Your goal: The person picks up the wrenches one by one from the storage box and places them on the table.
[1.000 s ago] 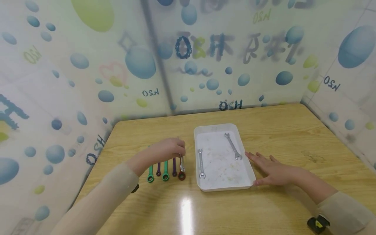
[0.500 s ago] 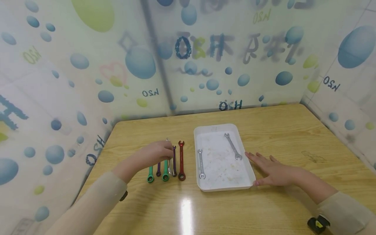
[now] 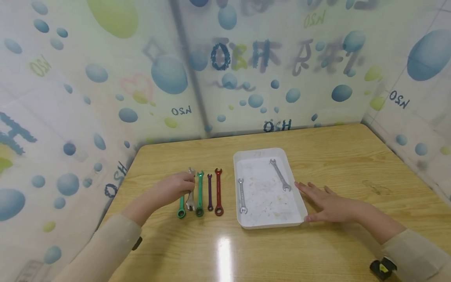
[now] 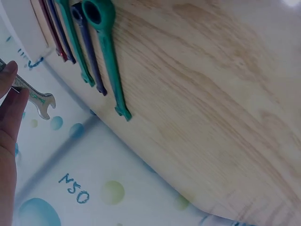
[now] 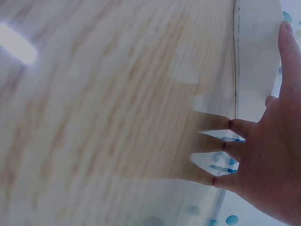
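My left hand (image 3: 174, 187) pinches a silver open-end wrench (image 3: 190, 203) above a row of coloured wrenches on the table. In the left wrist view the silver wrench's open end (image 4: 41, 100) pokes out past the thumb and fingers. The row holds a red wrench (image 3: 219, 192), a purple wrench (image 3: 210, 192), a green wrench (image 3: 200, 194), a second purple wrench (image 4: 88, 47) and an outer green wrench (image 4: 111, 61). In the head view that second purple one is hidden behind the hand and the silver wrench. My right hand (image 3: 329, 204) lies with fingers spread, its fingertips at the white tray's right side (image 3: 298, 200).
Inside the white tray, a smaller silver wrench (image 3: 242, 196) lies along the left side and another silver wrench (image 3: 280, 175) slants at the upper right. Printed walls (image 3: 246, 113) border the wooden table (image 3: 282, 250) at the back and sides.
My left hand has moved left with the silver wrench, from above the red wrench to the left part of the row. The right hand and the tray have stayed in place.
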### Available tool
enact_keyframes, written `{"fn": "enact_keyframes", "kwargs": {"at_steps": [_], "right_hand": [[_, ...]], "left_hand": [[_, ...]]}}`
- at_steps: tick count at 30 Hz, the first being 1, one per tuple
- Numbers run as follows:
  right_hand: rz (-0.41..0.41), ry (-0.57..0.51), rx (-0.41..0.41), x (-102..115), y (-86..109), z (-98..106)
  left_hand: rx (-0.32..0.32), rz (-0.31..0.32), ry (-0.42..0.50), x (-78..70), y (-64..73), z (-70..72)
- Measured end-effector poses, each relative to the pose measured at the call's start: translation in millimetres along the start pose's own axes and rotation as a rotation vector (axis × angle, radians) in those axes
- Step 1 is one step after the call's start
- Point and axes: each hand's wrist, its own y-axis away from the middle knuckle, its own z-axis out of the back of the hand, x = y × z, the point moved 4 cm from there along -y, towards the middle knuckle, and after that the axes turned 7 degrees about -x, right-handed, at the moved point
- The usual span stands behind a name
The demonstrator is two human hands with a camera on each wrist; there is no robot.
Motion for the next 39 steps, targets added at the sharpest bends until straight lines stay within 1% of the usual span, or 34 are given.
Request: {"fn": "enact_keyframes", "kwargs": {"at_steps": [4,11,18,21,26,32,34,36,39], "right_hand": [[0.002,0.004,-0.002,1,-0.3,1],[-0.009,-0.005,0.002,1,0.5,1],[-0.007,-0.001,0.002,2,0.6,2],[-0.005,0.003,0.003,2,0.4,2],[-0.003,0.005,0.006,3,0.7,0],[-0.004,0.025,-0.005,1,0.8,0],[-0.004,0.027,-0.009,1,0.7,0],[-0.003,0.025,-0.009,0,0.5,0],[-0.003,0.021,-0.006,-1,0.3,-1]], "left_hand": [[0.000,0.042,0.003,3.4,11.3,2.2],[-0.024,0.069,-0.013,10.1,31.1,5.8],[0.003,0.131,-0.056,20.9,47.1,2.8],[0.006,0.131,-0.070,24.3,52.6,1.1],[-0.005,0.089,-0.079,28.9,59.9,-2.6],[0.066,0.082,-0.082,36.2,65.4,-10.5],[0.071,0.074,-0.079,38.8,66.3,-12.4],[0.058,0.059,-0.077,40.5,66.5,-13.6],[0.072,0.058,-0.092,42.1,66.5,-15.8]]}}
